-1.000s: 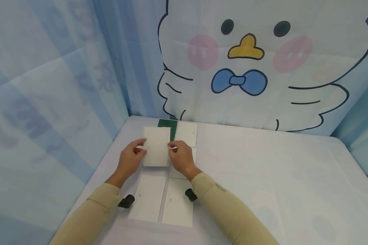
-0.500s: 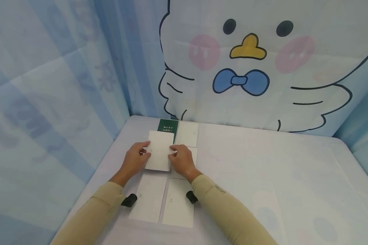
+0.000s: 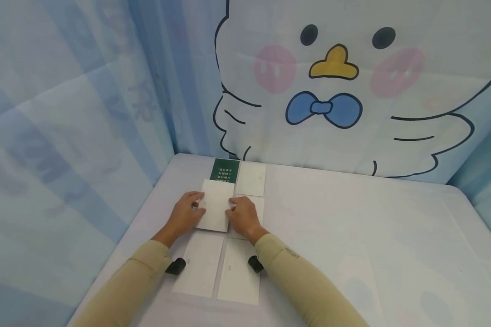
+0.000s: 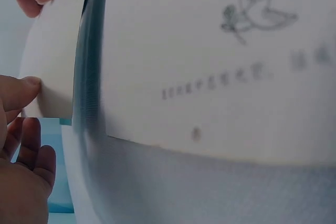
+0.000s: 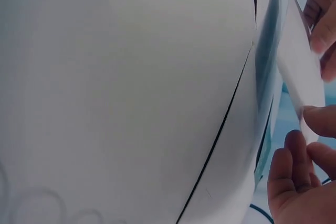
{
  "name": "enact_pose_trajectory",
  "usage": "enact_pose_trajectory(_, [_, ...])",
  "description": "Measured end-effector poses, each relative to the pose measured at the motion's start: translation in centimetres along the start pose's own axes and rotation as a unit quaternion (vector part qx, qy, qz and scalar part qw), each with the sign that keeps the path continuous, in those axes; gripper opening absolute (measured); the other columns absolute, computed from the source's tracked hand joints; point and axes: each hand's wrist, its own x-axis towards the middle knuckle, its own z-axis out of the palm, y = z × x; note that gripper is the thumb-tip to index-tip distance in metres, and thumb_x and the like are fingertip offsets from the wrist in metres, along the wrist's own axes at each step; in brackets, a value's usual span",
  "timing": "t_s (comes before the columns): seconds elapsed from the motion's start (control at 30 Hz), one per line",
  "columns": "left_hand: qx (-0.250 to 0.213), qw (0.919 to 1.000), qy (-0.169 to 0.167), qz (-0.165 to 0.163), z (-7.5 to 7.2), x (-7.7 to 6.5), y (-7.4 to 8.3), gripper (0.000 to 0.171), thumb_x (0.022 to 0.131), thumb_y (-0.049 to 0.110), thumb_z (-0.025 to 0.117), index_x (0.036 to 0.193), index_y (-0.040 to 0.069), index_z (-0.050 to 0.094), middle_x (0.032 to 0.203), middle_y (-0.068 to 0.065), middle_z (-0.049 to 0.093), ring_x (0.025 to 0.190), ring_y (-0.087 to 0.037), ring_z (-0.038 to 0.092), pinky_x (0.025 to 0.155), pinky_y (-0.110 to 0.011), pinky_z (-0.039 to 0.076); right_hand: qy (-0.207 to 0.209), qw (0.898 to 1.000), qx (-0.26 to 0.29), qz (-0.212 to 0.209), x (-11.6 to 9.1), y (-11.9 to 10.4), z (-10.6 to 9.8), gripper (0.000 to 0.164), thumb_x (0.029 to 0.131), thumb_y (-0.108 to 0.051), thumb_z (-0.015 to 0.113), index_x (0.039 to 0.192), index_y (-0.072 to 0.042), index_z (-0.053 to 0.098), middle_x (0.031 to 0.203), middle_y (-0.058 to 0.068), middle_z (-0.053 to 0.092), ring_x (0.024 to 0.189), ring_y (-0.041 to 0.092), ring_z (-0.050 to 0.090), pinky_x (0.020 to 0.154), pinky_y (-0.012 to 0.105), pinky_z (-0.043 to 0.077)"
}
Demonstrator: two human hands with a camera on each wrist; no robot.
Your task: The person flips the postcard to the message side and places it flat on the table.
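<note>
A white card (image 3: 215,206) is held by both hands at its two side edges, over the near end of a green card (image 3: 225,170) with white lettering. My left hand (image 3: 185,212) pinches its left edge between thumb and fingers. At the right edge, my right hand (image 3: 243,214) pinches it the same way. Both wrist views show the held card (image 4: 55,51) standing clear of the table at a tilt. Below the left hand, a white card with a bird drawing and small lettering (image 4: 210,93) fills much of the left wrist view.
More white cards lie in two columns: one beside the green card (image 3: 251,179), one partly under the right hand (image 3: 258,206), and two nearer the body, left (image 3: 200,265) and right (image 3: 239,272). A white-clothed table (image 3: 351,236) meets printed curtains behind and at left.
Both hands have brought the held white card down and slightly right, toward the body. More of the green card and its lettering now shows.
</note>
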Motion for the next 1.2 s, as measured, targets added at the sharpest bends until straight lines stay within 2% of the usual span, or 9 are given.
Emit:
enact_pose_trajectory(0.2, [0.004,0.9993,-0.024,-0.03,0.4,0.1,0.2,0.056,0.095,0.01,0.066,0.147,0.001,0.047,0.15,-0.019,0.041,0.118,-0.032,0.053,0.101,-0.044,0.049,-0.02,0.999,-0.019,0.02,0.1,0.2,0.2,0.038,0.097,-0.009,0.059,0.132,0.006,0.061,0.122,0.017,0.06,0.112,0.029,0.054,0.103,0.042,0.047])
enact_pose_trajectory(0.47, [0.01,0.9975,-0.054,-0.044,0.8,0.4,-0.3,0.06,0.096,0.011,0.065,0.15,0.001,0.041,0.155,-0.019,0.034,0.127,-0.035,0.049,0.107,-0.048,0.042,-0.042,0.998,-0.039,0.018,0.2,0.2,0.3,0.04,0.096,-0.007,0.06,0.133,0.007,0.059,0.127,0.02,0.057,0.114,0.03,0.054,0.105,0.043,0.045])
enact_pose_trajectory(0.87, [0.017,0.9966,-0.06,-0.053,1.0,0.5,-0.5,0.061,0.095,0.011,0.066,0.149,0.0,0.042,0.155,-0.02,0.034,0.13,-0.036,0.048,0.109,-0.049,0.039,-0.061,0.996,-0.042,0.045,0.2,0.2,0.9,0.044,0.096,-0.01,0.062,0.137,0.006,0.056,0.137,0.02,0.05,0.123,0.032,0.052,0.108,0.044,0.042])
enact_pose_trajectory(1.2, [0.035,0.9948,-0.076,-0.059,0.9,0.2,-0.4,0.059,0.095,0.011,0.065,0.148,-0.003,0.042,0.154,-0.022,0.035,0.132,-0.037,0.047,0.11,-0.049,0.038,-0.082,0.991,-0.1,0.021,0.4,0.5,1.2,0.044,0.096,-0.011,0.062,0.136,0.006,0.057,0.133,0.021,0.054,0.123,0.03,0.053,0.109,0.042,0.041])
